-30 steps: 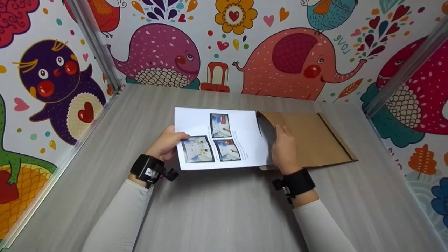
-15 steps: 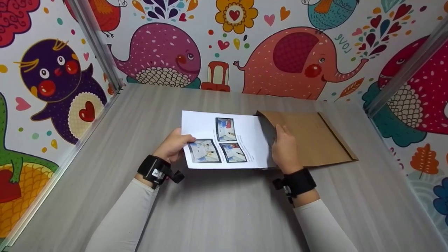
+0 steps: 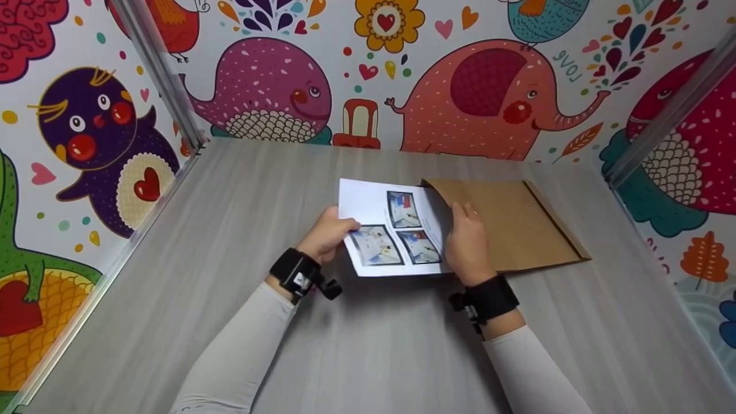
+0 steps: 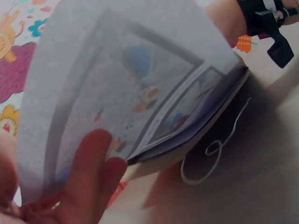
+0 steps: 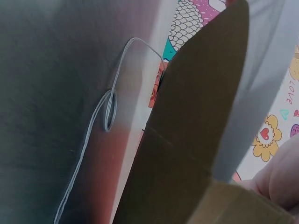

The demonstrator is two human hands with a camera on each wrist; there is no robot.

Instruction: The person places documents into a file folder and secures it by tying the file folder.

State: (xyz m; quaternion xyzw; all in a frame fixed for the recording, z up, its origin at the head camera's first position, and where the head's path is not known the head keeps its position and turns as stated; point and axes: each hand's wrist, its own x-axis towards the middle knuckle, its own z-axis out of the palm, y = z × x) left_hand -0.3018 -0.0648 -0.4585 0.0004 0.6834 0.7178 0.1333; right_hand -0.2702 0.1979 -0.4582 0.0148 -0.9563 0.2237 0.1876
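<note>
My left hand pinches the left edge of white printed paper, thumb on top, in the head view. Three framed pictures show on the paper, and its right part is hidden inside a brown paper envelope. At the envelope's open left end, my right hand grips its near edge. A thin pale string hangs in a loop below the envelope in the left wrist view. The right wrist view shows the envelope's brown side close up, with the string dangling beside it.
Below the envelope lies a grey wood-grain tabletop. Walls printed with cartoon animals enclose its back and sides. Metal corner posts stand at the back.
My left hand has moved right, carrying the paper further into the envelope, so less of the sheet shows. The right hand and envelope have stayed almost in place.
</note>
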